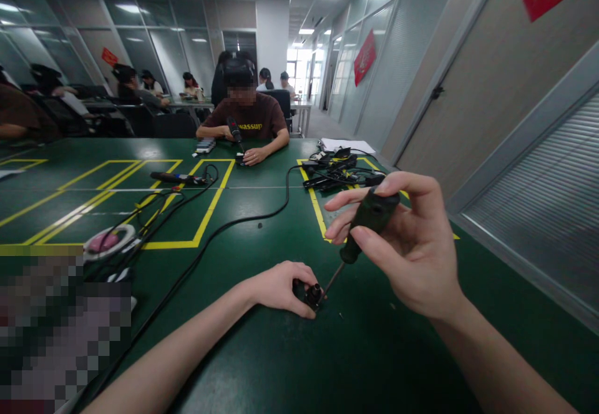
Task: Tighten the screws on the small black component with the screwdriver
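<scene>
My right hand (416, 245) is closed around the dark handle of a screwdriver (372, 217), raised over the table and tilted. Its thin metal shaft slants down to the left, and the tip meets or nearly meets a small black part (314, 294); contact is hard to tell. Fingers and thumb of my left hand (283, 286) curl round this part and keep it on the green tabletop (262, 364). A short round stub stands up from the part, while its left side is partly hidden by my fingers.
Across the table a person (248, 114) holds a power screwdriver (234, 130) over a small dark piece. Black parts and cables (332, 170) lie in a heap at the right. A long black cable (224, 223) crosses the table. Left are a white cable coil (126, 236) and a dark-handled tool (173, 178).
</scene>
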A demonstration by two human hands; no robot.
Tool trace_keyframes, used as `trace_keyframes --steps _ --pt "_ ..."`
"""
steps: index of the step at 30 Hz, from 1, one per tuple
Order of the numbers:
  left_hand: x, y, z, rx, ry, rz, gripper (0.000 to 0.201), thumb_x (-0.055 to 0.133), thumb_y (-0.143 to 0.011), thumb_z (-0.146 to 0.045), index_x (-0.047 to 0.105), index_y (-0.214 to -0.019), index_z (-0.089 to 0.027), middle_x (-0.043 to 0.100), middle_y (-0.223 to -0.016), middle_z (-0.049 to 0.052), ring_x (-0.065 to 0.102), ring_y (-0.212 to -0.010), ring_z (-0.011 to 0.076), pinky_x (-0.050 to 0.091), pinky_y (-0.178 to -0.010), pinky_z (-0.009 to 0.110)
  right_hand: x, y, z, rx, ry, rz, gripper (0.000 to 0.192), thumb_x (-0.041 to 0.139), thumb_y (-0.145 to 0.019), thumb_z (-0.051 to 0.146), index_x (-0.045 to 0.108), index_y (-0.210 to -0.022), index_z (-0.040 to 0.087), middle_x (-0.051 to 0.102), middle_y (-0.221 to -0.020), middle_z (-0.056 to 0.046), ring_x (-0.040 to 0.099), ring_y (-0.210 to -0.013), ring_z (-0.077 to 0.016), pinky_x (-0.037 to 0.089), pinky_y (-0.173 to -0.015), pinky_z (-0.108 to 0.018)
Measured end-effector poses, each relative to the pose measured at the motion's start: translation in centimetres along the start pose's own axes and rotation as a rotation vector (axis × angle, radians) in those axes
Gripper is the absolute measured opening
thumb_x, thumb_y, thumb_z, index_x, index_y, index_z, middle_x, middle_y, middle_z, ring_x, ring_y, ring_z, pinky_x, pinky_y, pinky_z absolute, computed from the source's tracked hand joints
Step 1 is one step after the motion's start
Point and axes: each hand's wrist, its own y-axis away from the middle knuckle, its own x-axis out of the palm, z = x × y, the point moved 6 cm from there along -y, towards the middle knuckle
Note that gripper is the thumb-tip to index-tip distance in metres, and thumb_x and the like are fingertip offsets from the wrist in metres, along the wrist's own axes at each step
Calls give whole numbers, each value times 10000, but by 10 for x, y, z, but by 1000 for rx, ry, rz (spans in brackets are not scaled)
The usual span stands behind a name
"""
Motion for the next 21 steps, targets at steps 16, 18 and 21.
trace_keyframes --steps 16,18,21 --pt "-14 3 8 -152 143 32 467 937 -643 -429 823 -1044 -216 768 -985 17 640 -895 174 453 -820 275 -1 -1 -1 -16 -42 -24 223 667 -1008 227 482 -1115 293 755 -1099 -11 771 -782 -147 635 -743 -336" --pt "-15 2 9 -145 150 39 433 927 -659 -412 826 -1027 -207 781 -998 28 642 -906 178 451 -827 279 0 -1 -1 -12 -43 -23 219 661 -1010 216 484 -1113 294 754 -1100 -9 769 -776 -146 634 -736 -336" --pt "-15 2 10 -130 161 53 386 915 -677 -367 834 -1015 -200 793 -1024 39 648 -924 183 457 -846 284 0 -1 0 -11 -35 -20 225 657 -1008 198 481 -1112 293 753 -1104 -12 767 -777 -144 634 -739 -335"
